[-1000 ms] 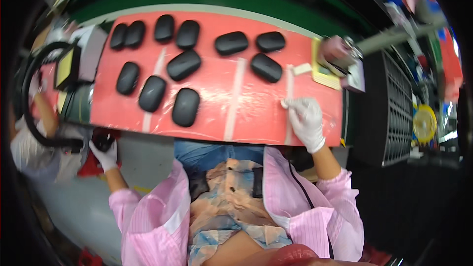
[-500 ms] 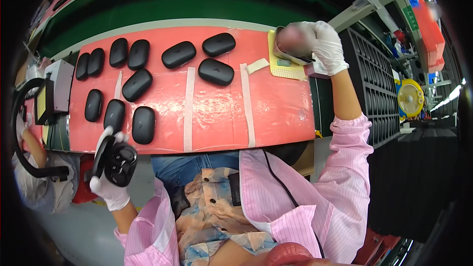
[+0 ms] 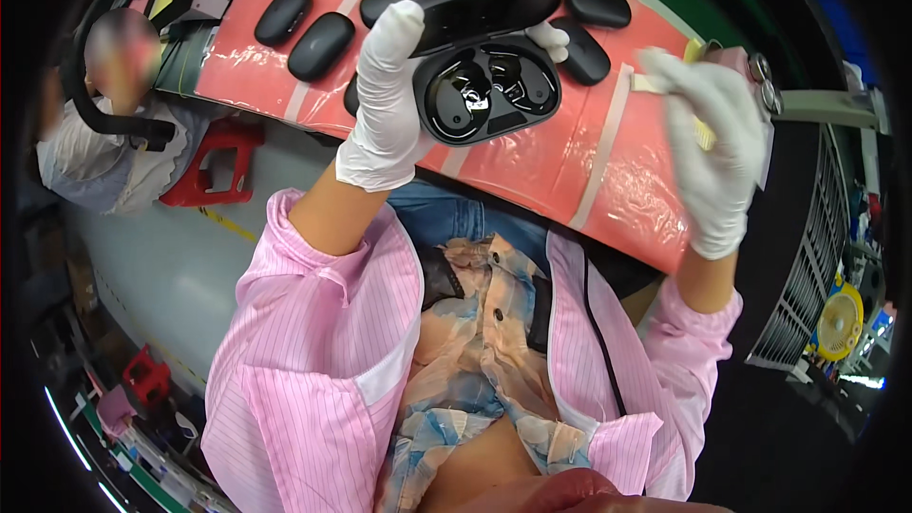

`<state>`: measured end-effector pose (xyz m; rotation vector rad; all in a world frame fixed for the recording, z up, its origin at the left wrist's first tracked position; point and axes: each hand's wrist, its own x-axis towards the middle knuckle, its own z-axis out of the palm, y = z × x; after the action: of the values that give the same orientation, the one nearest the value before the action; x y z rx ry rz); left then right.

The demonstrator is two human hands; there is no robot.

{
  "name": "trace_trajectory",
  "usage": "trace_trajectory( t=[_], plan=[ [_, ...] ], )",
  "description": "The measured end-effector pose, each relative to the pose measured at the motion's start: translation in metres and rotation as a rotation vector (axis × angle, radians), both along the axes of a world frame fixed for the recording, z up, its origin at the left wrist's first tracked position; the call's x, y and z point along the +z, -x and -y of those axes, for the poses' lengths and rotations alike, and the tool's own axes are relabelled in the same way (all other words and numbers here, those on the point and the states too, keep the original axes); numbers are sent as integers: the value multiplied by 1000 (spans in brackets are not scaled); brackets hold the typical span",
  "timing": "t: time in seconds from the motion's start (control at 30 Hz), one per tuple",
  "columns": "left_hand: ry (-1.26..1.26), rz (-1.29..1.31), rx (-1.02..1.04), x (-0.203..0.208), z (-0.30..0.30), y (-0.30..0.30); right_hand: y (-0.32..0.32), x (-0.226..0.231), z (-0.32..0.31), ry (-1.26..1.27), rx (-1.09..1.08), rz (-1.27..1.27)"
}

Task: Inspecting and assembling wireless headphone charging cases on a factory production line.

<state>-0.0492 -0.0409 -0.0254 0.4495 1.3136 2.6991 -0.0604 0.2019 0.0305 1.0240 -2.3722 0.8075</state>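
My white-gloved left hand (image 3: 378, 109) is closed around a black earphone charging case (image 3: 503, 122), held up above the front of the red mat (image 3: 532, 169). Its lid (image 3: 484, 17) is raised, and two glossy black wells face me. Reflections hide whether earbuds sit in them. My gloved right hand (image 3: 714, 138), smeared by motion, hovers over the mat's right side with its fingers stretched out and nothing visible in them. Several closed black cases (image 3: 321, 47) lie on the mat, some partly covered by the held one.
Behind my right hand are a yellow pad (image 3: 704, 136) and a shiny metal container (image 3: 763, 71), both partly hidden. A black curved arm (image 3: 85, 100) stands at the left, near another person's sleeve (image 3: 119, 166) and a red stool (image 3: 214, 176). A yellow fan (image 3: 840, 321) is at the right.
My left hand has raised the open case and brought it rightward. My right hand has come back from the metal container toward me. The whole view has turned.
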Motion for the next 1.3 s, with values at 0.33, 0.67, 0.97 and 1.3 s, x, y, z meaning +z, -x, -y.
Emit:
trace_trajectory(
  t=[0.33, 0.67, 0.97, 1.3],
  plan=[
    [68, 79, 17, 5, -8, -15, -24, -22, 34, 93, 104, 137],
    [-113, 104, -72, -6, -10, -18, -12, -32, 42, -64, 50, -139],
    [0, 304, -10, 6, -12, -27, -40, -59, 35, 46, -203, -62],
    [-81, 119, -147, -10, -11, -26, -38, -35, 31, -86, 92, 56]
  ],
)
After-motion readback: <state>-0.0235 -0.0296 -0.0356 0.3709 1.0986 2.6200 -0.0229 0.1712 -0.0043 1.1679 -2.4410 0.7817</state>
